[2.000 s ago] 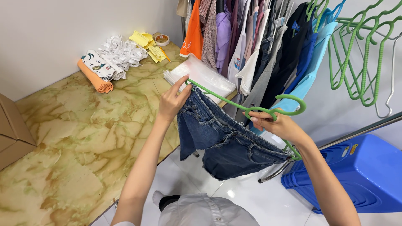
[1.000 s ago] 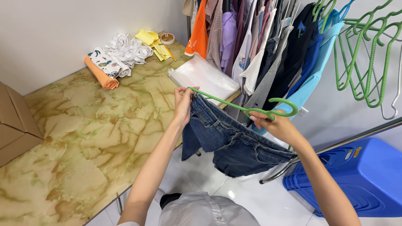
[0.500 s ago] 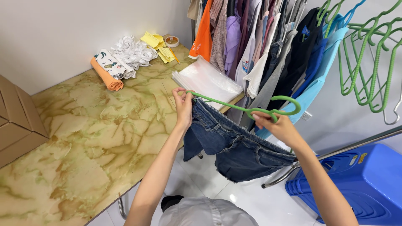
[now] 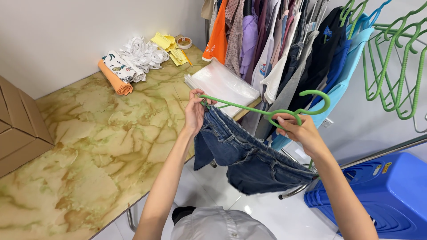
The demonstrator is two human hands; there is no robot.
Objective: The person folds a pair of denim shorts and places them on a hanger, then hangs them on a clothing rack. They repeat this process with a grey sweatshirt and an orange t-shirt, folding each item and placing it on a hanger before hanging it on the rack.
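A pair of dark blue denim shorts point(image 4: 249, 155) hangs from a green plastic hanger point(image 4: 267, 110) held out in front of me. My left hand point(image 4: 195, 111) pinches the hanger's left end together with the waistband of the shorts. My right hand point(image 4: 299, 129) grips the hanger just below its hook, where the arms meet. The far right end of the hanger is hidden behind the denim and my right forearm.
A marbled yellow-green table point(image 4: 89, 146) lies at left with rolled cloths point(image 4: 129, 62), yellow papers point(image 4: 171, 46), a tape roll point(image 4: 183, 42), clear plastic bags point(image 4: 222, 82) and cardboard boxes point(image 4: 20, 129). Hung clothes point(image 4: 284, 49) and empty green hangers point(image 4: 391, 58) fill the rail. A blue plastic crate point(image 4: 382, 195) stands at right.
The view has drifted slightly, so the table and rail sit higher and further right. My hands keep the same hold on the hanger; the shorts hang a little straighter.
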